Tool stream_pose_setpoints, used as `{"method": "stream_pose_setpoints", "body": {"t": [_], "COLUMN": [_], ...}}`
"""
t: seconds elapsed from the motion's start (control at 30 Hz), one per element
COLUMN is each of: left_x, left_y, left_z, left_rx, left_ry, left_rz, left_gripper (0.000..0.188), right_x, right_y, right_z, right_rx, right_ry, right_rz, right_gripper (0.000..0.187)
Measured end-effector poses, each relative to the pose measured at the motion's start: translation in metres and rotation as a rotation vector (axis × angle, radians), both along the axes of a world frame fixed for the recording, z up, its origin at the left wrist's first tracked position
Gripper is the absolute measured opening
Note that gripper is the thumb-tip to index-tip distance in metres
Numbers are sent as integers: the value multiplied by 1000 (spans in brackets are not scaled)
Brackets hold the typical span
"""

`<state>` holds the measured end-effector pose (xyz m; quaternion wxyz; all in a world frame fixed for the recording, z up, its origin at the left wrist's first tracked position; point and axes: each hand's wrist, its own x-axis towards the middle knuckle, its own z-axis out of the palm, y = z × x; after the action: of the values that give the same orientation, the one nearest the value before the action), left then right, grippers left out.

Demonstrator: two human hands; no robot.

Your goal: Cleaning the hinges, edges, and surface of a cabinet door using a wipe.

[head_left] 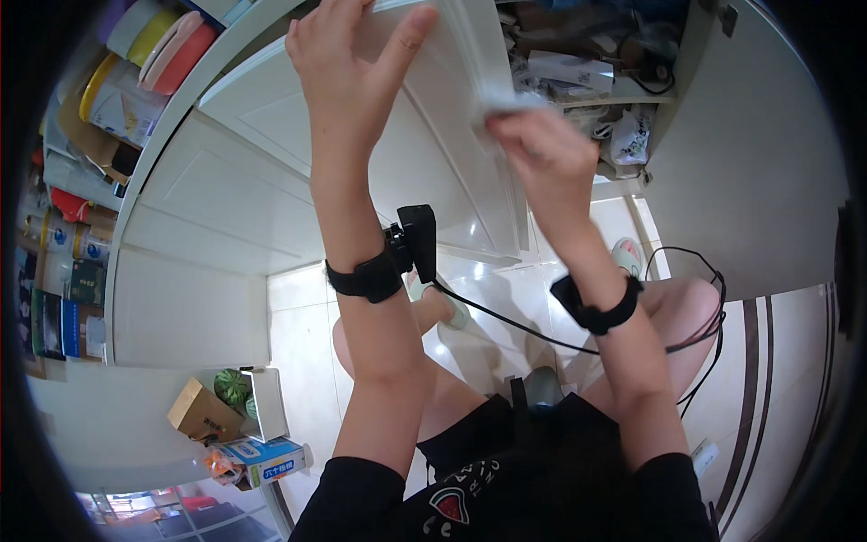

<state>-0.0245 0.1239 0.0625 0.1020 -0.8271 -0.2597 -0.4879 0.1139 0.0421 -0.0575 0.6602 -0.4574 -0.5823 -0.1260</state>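
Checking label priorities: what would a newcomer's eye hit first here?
The bare left hand at the top of a white panelled cabinet door, upper centre, and the blurred bare right hand near its right edge, holding a pale, blurred object, stand out first. Next are the black straps with black devices on both forearms, a black cable looping right. Upper right sits a cluttered, off-white open cabinet.

The cabinet door [442, 149] stands between containers [116, 101] at left and shelves [641, 91] at right.
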Motion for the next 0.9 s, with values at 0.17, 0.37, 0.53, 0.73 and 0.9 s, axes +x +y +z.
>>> {"method": "stream_pose_setpoints", "body": {"t": [0.17,0.37,0.53,0.73,0.9], "left_x": [-4,-4,8,-1,-10], "left_y": [1,-3,8,7,1], "left_z": [0,7,-3,-5,6], "left_rx": [28,26,43,33,-21], "left_ry": [-48,-89,-135,-161,-155], "left_rz": [-40,-12,-83,-215,-252], "left_gripper": [34,37,37,37,40], "right_x": [1,-13,-4,40,81], "right_y": [20,5,-3,-9,-25], "right_z": [64,-54,-151,-165,-98], "right_rx": [375,-60,-422,-998,-1051], "right_ry": [-96,39,99,112,268], "right_rz": [-25,0,-17,437,569], "right_gripper": [14,10,8,8,11]}}
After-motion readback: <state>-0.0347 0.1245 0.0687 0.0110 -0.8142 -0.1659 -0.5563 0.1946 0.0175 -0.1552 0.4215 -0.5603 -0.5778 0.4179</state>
